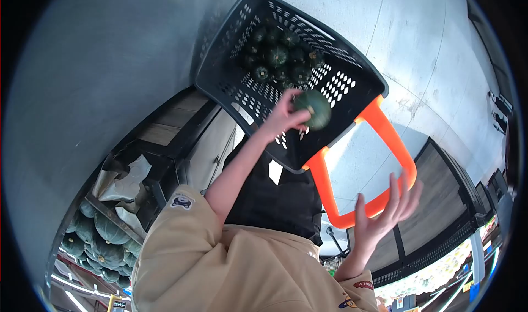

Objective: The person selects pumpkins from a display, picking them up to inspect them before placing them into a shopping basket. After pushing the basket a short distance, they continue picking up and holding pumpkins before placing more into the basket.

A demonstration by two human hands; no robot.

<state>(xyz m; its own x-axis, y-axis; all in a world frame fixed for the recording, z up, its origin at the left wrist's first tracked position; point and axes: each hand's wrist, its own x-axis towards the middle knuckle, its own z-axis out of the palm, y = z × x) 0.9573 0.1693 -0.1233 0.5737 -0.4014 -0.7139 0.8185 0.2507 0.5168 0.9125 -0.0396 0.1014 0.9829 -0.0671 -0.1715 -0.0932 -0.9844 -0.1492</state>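
Note:
Over the near part of the dark perforated basket (344, 116), my left hand (287, 116) grips a round green pumpkin (316, 109), slightly blurred. Several more dark green pumpkins (278, 55) lie together at the far end of the basket. My right hand (382, 214) is raised with its fingers spread, holding nothing, beside the orange handle (325, 193). Whether its fingers touch the handle I cannot tell.
At the lower left is a bin of green pumpkins (108, 240) with crumpled wrapping (129, 180) above it. A large grey surface (110, 64) fills the upper left. At the lower right stands a dark-framed display (434, 202) with pale produce.

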